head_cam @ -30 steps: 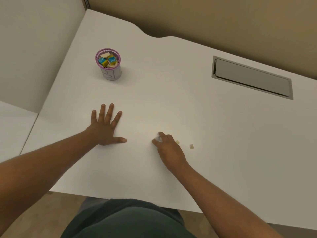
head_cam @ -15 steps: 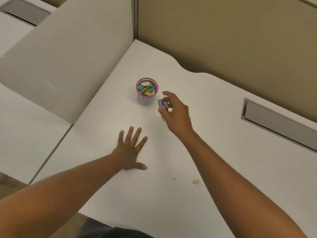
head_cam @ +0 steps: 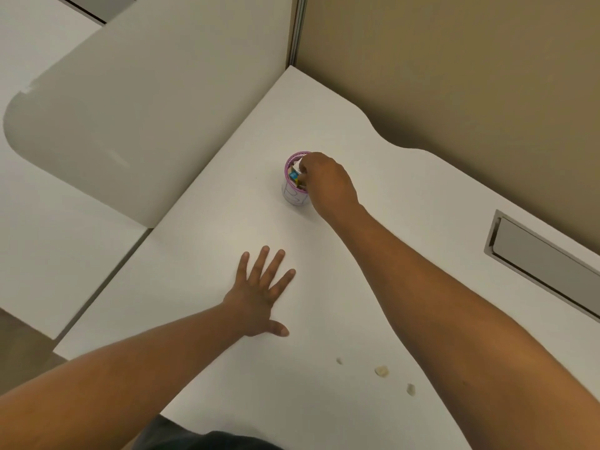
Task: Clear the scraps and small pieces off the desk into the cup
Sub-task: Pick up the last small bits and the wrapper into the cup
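Moved: the right hand point(head_cam: 328, 183), which half a second ago was in the air just short of the cup with a small purple-edged piece pinched in its fingers, is now over the cup's mouth, fingertips dipping past the rim.
Carried piece: no longer in plain sight; something pale shows at the fingertips inside the rim, but whether it is released or pinched cannot be told.
Right hand state: fingers curled downward and bunched together above the opening; the grip itself is hidden by the knuckles.
Left hand: the left hand point(head_cam: 259, 293) lies flat on the desk point(head_cam: 422, 254) as it did a second ago, fingers spread, palm down, holding nothing.
Meaning for the task: this looks like the drop-off of one more piece, so that piece is as good as cleared, by my reading.
Cup: the cup point(head_cam: 293, 190) stands upright toward the far corner of the desk, well apart from the left hand; a pale body with a faint line drawing, a pink-purple mesh rim, and blue and yellow bits visible inside, partly hidden by the right hand.
Fill: it seems fairly full, with contents near the rim.
Left to clear: three small pale scraps point(head_cam: 381, 371) lie near the front edge, beside the right forearm and well apart from the cup.
Progress: likely late, but not done.
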`<action>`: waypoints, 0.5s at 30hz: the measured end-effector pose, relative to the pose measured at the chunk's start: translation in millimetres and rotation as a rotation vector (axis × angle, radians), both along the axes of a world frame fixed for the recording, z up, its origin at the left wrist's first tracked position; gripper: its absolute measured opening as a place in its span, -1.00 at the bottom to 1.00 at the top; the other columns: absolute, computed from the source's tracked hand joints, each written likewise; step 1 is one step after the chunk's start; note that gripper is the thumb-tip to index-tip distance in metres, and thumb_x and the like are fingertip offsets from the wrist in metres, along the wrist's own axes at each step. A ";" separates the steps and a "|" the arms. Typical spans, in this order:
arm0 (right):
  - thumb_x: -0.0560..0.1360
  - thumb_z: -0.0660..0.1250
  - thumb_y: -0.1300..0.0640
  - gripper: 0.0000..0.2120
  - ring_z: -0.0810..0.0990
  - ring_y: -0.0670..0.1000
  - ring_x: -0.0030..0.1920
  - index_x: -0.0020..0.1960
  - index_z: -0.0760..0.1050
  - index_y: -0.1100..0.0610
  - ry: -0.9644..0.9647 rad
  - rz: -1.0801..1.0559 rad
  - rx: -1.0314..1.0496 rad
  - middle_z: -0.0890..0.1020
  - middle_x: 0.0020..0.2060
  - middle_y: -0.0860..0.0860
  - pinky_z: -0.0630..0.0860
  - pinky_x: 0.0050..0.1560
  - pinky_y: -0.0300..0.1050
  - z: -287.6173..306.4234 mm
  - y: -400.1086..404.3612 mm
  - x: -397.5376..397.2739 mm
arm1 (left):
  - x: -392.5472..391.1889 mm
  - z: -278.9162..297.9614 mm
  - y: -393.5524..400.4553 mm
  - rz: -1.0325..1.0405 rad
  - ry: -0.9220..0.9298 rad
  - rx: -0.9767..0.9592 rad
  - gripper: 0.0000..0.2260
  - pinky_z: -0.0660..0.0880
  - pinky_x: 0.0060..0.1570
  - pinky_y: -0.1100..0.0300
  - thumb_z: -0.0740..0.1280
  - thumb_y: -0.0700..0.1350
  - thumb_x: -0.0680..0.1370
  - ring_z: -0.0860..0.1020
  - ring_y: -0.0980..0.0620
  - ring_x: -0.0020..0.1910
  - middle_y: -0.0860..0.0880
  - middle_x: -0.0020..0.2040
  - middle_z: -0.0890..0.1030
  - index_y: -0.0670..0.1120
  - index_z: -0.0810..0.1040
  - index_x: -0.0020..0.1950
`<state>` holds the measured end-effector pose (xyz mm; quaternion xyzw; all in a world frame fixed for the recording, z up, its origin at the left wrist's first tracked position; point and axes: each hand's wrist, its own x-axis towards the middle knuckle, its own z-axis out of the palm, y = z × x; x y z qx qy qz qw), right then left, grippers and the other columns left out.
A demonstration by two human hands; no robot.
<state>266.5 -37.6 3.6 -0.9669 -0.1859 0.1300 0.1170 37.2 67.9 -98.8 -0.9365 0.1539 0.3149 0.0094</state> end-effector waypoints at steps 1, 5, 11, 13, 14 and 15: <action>0.55 0.26 0.24 -0.85 0.35 0.04 -0.20 -0.14 0.35 0.06 0.001 0.009 0.013 0.41 -0.23 -0.04 0.33 -0.23 -0.14 -2.3 0.4 -0.4 | -0.3 0.1 0.0 0.000 0.004 -0.002 0.07 -0.39 0.47 -0.45 -0.01 0.65 0.39 -0.59 -0.32 0.52 -0.17 0.52 -0.63 0.08 -0.54 0.54; 0.48 0.32 0.24 -0.82 0.41 0.06 -0.22 -0.18 0.33 0.07 -0.007 0.020 -0.039 0.42 -0.25 0.01 0.40 -0.13 -0.10 -8.2 1.7 -4.7 | 0.7 0.1 0.7 -0.002 0.015 -0.003 0.08 -0.40 0.47 -0.45 -0.01 0.65 0.39 -0.59 -0.33 0.51 -0.17 0.51 -0.64 0.07 -0.56 0.53; 0.54 0.27 0.21 -0.81 0.54 0.06 -0.18 -0.23 0.54 0.20 -0.087 0.045 0.076 0.58 -0.21 0.08 0.53 -0.11 0.00 22.0 -9.0 -6.6 | 3.0 4.0 1.6 -0.015 0.004 0.018 0.09 -0.37 0.49 -0.46 -0.03 0.66 0.38 -0.56 -0.34 0.52 -0.19 0.54 -0.60 0.06 -0.54 0.54; 0.56 0.32 0.18 -0.79 0.53 0.03 -0.20 -0.21 0.60 0.19 -0.083 -0.029 0.252 0.62 -0.25 0.04 0.41 -0.19 -0.10 42.3 -23.8 -10.1 | 2.6 5.1 1.3 -0.022 -0.002 0.027 0.09 -0.34 0.50 -0.46 -0.04 0.67 0.37 -0.54 -0.35 0.54 -0.19 0.56 -0.58 0.06 -0.53 0.55; 0.56 0.34 0.16 -0.83 0.54 -0.03 -0.17 -0.16 0.66 0.16 -0.070 -0.080 0.347 0.65 -0.22 -0.01 0.39 -0.16 -0.19 52.6 -36.5 -14.6 | 2.8 4.5 1.4 -0.021 -0.006 0.029 0.09 -0.34 0.51 -0.46 -0.05 0.67 0.36 -0.54 -0.35 0.54 -0.20 0.56 -0.57 0.06 -0.53 0.55; 0.56 0.36 0.14 -0.86 0.58 -0.08 -0.11 -0.08 0.70 0.12 -0.051 -0.141 0.425 0.70 -0.14 -0.05 0.42 -0.10 -0.26 61.7 -52.3 -21.4 | 2.9 3.8 1.4 -0.019 -0.006 0.030 0.10 -0.34 0.51 -0.46 -0.07 0.68 0.34 -0.53 -0.35 0.54 -0.20 0.56 -0.57 0.06 -0.53 0.56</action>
